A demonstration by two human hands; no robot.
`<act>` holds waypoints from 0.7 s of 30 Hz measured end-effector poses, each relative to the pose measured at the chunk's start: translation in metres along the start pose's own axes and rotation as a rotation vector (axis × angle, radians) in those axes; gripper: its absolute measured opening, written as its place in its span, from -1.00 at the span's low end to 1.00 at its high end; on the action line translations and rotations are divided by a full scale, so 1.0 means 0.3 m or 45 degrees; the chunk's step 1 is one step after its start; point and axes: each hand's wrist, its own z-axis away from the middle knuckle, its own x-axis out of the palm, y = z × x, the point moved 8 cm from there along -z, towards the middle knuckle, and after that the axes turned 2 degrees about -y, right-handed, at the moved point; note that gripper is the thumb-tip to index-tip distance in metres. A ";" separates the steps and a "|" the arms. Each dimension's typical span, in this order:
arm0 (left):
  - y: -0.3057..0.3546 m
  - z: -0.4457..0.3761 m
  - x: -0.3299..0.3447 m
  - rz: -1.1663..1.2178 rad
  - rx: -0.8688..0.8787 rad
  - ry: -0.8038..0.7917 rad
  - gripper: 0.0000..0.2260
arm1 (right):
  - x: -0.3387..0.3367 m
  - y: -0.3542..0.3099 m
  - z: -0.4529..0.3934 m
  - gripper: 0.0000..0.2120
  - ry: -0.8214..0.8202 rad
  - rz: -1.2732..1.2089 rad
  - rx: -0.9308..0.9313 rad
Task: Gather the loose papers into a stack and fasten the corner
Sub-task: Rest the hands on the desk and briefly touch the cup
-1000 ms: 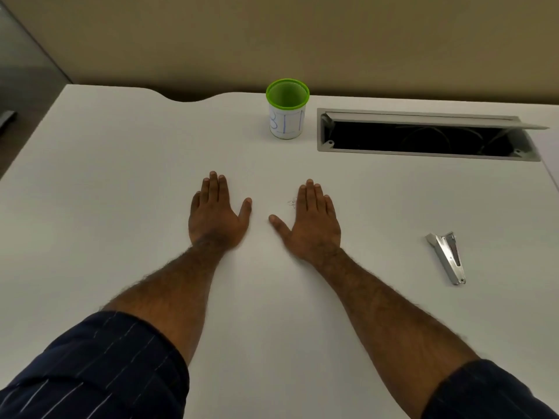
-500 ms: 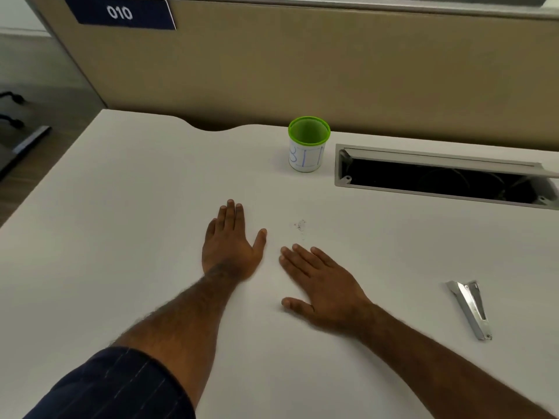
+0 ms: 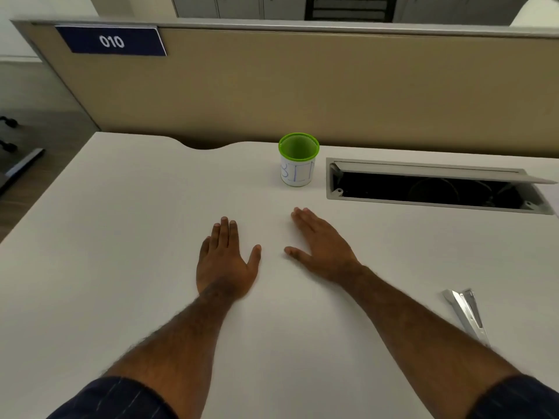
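Note:
My left hand (image 3: 225, 261) lies flat, palm down, on the white desk (image 3: 121, 237) near its middle, holding nothing. My right hand (image 3: 322, 247) rests palm down just to its right, fingers angled toward the far left, also holding nothing. A silver stapler (image 3: 467, 314) lies on the desk at the right, well apart from my right forearm. No papers show in this view.
A green-rimmed white cup (image 3: 298, 160) stands at the back of the desk beyond my right hand. An open cable tray (image 3: 435, 189) is recessed into the desk at the back right. A beige partition (image 3: 332, 92) with a "010" sign (image 3: 112, 41) runs behind the desk.
The view has tilted upward, showing more of the partition. My right hand drew back and turned, then slid forward again toward the cup. My left hand stayed flat in place.

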 end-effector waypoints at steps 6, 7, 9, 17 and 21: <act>-0.001 0.001 0.002 0.031 -0.003 0.013 -0.27 | -0.045 0.106 0.001 -0.52 0.186 -0.283 0.414; 0.000 0.002 0.001 0.036 -0.003 0.014 -0.27 | -0.036 0.082 -0.011 -0.52 0.113 -0.243 0.340; 0.000 0.005 -0.001 0.026 -0.002 0.014 -0.27 | -0.009 0.028 -0.029 -0.52 -0.049 -0.178 0.181; 0.001 0.004 0.000 0.029 -0.007 0.003 -0.27 | 0.008 -0.034 -0.022 -0.63 -0.061 0.099 0.146; 0.002 0.002 0.000 0.028 -0.003 -0.003 -0.27 | -0.018 -0.056 -0.005 -0.71 0.036 0.147 0.186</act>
